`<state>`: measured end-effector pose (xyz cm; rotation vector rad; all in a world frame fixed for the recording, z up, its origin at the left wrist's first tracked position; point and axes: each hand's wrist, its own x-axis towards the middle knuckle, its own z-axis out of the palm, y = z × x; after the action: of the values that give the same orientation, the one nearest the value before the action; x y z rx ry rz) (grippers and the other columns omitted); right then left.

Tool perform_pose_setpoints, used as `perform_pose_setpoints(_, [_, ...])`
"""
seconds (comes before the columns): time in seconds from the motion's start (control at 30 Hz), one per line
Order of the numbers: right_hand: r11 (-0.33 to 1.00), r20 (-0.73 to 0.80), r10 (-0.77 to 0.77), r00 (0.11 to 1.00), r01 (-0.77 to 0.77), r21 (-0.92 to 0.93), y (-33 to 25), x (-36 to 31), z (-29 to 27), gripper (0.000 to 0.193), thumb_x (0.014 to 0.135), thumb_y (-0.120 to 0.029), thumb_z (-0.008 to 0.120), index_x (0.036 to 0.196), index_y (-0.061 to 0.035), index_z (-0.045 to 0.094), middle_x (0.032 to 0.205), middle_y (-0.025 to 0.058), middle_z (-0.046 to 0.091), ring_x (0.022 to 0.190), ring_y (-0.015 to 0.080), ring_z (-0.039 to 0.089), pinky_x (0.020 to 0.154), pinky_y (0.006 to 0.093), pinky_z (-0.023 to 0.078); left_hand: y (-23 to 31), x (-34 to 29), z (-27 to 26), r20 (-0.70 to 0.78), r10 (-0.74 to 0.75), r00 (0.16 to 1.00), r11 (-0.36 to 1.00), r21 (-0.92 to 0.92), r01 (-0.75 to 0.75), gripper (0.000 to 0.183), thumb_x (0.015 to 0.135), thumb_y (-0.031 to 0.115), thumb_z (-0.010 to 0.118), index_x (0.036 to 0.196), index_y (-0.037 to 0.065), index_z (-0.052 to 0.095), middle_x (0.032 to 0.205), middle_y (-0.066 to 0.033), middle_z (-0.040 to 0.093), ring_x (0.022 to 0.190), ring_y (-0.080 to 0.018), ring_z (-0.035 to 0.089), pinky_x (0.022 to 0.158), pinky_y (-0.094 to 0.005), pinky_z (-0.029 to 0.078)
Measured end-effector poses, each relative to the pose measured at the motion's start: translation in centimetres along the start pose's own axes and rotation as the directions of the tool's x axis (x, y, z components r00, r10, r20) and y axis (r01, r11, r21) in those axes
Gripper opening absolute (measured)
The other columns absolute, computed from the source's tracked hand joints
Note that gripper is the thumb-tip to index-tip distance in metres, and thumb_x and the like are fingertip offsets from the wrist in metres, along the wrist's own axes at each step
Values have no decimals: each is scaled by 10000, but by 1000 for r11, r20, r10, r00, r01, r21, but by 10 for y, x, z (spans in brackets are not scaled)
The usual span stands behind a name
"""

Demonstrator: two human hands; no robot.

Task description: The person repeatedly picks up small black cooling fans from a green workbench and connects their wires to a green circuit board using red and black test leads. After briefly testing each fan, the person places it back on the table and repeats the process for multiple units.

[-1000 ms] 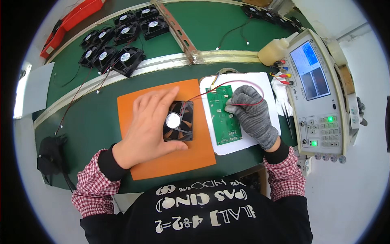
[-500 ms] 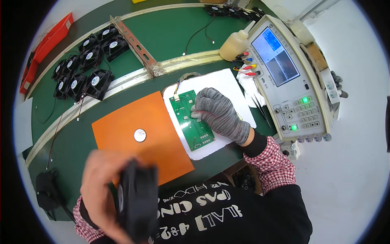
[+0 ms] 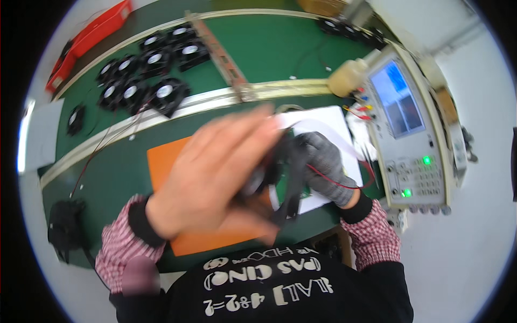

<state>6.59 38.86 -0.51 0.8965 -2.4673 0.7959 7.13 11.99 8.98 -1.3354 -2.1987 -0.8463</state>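
My bare left hand (image 3: pixel 207 175) is blurred by motion, its fingers and thumb around a black cooling fan (image 3: pixel 293 180). The fan is tilted in front of a green circuit board (image 3: pixel 281 188) and hides most of it. Close behind the fan, my right hand (image 3: pixel 323 167), in a grey knitted glove, has its fingers curled; the fan covers their tips, so what they pinch cannot be seen. A red wire (image 3: pixel 368 175) loops past the glove. Under the board lies a white pad (image 3: pixel 336 121), with an orange mat (image 3: pixel 167 156) to its left.
Several black fans (image 3: pixel 132 92) stand at the back left, with another fan (image 3: pixel 75 119) apart. A metal strip (image 3: pixel 221 59) crosses the bench. At the right are a squeeze bottle (image 3: pixel 347 79), tweezers (image 3: pixel 371 161) and a test instrument (image 3: pixel 412 145). A red bin (image 3: pixel 99 32) sits far left.
My left hand has brought the fan up and right, from near my body to over the board beside my right hand. The view has shifted. A separate fan now shows at the left.
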Motion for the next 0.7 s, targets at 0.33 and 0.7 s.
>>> perform_pose_setpoints(0.33, [898, -153, 279, 948, -201, 391, 2, -3, -2, 182, 842, -113, 758, 992, -50, 677, 937, 89, 653, 794, 180, 633, 743, 320, 528, -149, -35, 8, -142, -404, 904, 560, 743, 367, 254, 705, 134, 760, 880, 79, 583, 866, -77, 575, 887, -277, 540, 775, -399, 388])
perform_pose_setpoints(0.7, [992, -96, -51, 994, 61, 108, -32, 11, -6, 368, 825, -29, 741, 1176, -71, 642, 1222, 148, 623, 1000, 235, 646, 800, 324, 556, -79, -33, 5, -145, -294, 945, 782, 531, 325, 706, 683, 373, 809, 1245, 24, 562, 1096, -151, 607, 1065, -327, 531, 915, -440, 410])
